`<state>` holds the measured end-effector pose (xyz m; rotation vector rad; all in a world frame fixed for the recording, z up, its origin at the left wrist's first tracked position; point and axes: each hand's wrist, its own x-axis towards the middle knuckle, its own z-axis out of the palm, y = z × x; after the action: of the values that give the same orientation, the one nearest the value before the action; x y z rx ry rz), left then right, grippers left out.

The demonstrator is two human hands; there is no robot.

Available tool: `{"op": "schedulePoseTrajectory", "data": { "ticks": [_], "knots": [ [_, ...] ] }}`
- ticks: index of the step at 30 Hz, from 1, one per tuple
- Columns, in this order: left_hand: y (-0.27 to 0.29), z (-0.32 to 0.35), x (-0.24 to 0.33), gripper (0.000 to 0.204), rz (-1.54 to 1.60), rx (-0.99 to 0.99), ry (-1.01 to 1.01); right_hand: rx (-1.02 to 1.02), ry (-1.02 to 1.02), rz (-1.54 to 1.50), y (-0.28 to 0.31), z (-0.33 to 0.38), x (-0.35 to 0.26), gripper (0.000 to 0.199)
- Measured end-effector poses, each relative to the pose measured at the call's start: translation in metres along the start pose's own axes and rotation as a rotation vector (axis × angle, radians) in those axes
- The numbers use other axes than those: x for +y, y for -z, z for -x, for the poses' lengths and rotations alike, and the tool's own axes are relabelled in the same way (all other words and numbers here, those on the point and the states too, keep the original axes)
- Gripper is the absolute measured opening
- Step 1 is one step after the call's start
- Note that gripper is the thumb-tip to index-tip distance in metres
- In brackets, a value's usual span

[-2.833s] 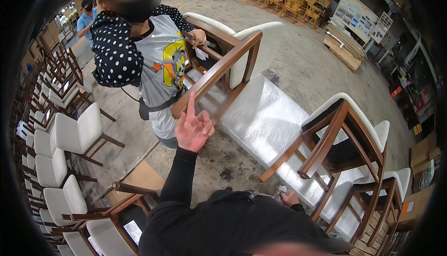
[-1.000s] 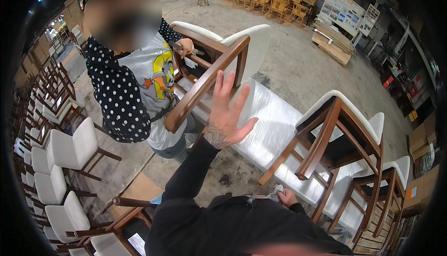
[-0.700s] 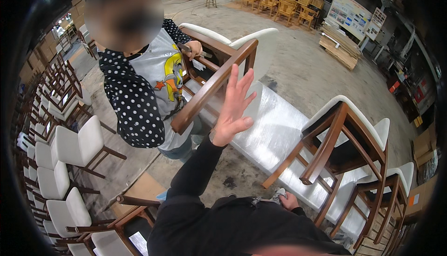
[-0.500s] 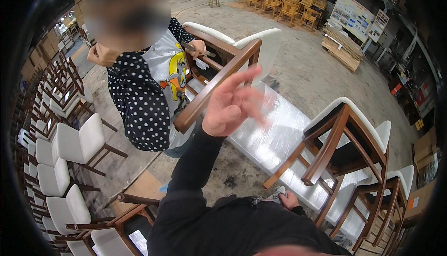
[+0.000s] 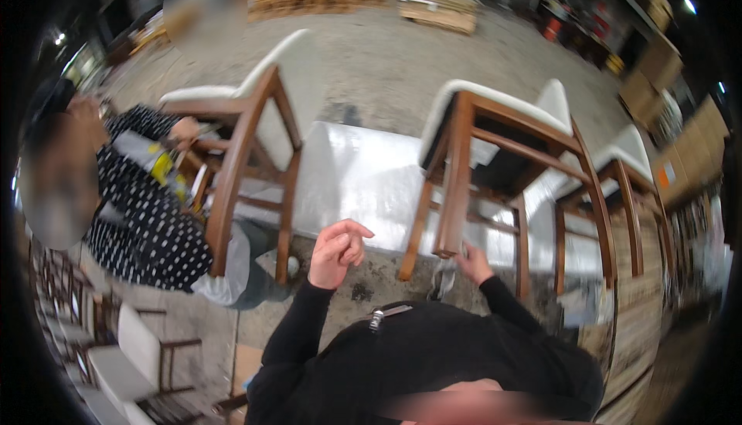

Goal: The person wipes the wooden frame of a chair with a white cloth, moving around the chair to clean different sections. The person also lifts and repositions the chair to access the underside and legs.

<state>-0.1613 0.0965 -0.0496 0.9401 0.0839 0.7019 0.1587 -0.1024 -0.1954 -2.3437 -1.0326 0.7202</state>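
My left hand (image 5: 338, 253) is raised before the near edge of a platform in shiny silvery wrapping (image 5: 363, 170). It holds nothing; its index finger points out and the others are loosely curled. Low on the right, my right hand (image 5: 474, 263) is closed beside the leg end of a brown wooden chair (image 5: 461, 170) with a pale seat; what it holds is unclear beside a small greyish thing (image 5: 442, 280). The chair rests on the platform, its legs and dark underside toward me. On the left, a co-worker's hand (image 5: 184, 130) is at another such chair (image 5: 246, 147).
The co-worker in a dotted sleeve (image 5: 147, 243) stands close at left. A third chair (image 5: 618, 174) is on the platform's right end. Cardboard boxes (image 5: 692, 158) stand at the right, stacked boards (image 5: 437, 8) at the back, and pale-seated chairs (image 5: 127, 348) at lower left.
My view has swung to the right. My left hand has drawn back from near the co-worker's chair, its spread fingers now curled. The right hand now shows beside the middle chair's leg.
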Motion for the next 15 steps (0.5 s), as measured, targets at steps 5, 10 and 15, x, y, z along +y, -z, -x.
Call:
{"op": "schedulePoseTrajectory", "data": {
  "ticks": [5, 10, 15],
  "knots": [
    [-0.023, -0.005, -0.061, 0.045, -0.382, 0.209, 0.280, 0.474, 0.638, -0.386, 0.093, 0.025, -0.063, 0.038],
    [-0.064, -0.041, -0.088, 0.063, -0.162, 0.197, 0.074, 0.228, 1.210, -0.048, 0.108, 0.043, -0.149, 0.050],
    [-0.110, -0.061, -0.091, 0.063, -0.014, 0.328, -0.031, 0.179, 1.250, 0.179, 0.130, -0.038, -0.192, 0.052]
  ]
}}
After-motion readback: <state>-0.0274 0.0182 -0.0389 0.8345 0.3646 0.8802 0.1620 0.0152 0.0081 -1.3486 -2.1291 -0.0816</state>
